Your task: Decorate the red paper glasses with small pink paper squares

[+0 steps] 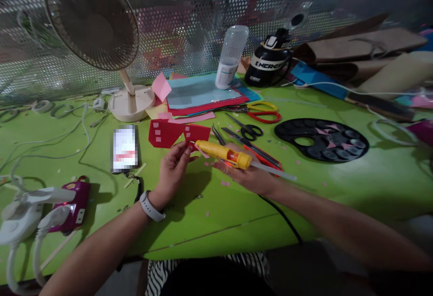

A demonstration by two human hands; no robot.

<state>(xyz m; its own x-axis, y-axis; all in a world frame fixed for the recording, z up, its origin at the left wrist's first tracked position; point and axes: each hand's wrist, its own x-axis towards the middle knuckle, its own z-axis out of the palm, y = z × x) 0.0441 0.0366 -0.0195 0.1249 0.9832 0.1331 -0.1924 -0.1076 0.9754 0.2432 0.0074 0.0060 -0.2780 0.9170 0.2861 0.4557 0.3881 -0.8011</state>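
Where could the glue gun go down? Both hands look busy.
Bare green table lies right of the right hand, below the black palette. Another patch is near the front edge, under the left hand. Scissors and red paper crowd the middle.

On the green table point(338, 187) lie 3 pairs of scissors: 1 red-and-yellow pair point(265, 112) and 2 black-handled pairs point(248, 130). There is 1 yellow glue gun point(223, 153), 1 fan point(98, 30), 1 phone point(125, 148), 1 clear bottle point(232, 57), 1 black jug point(270, 59), 1 black palette point(321, 139) and 2 white plugs point(30, 217).
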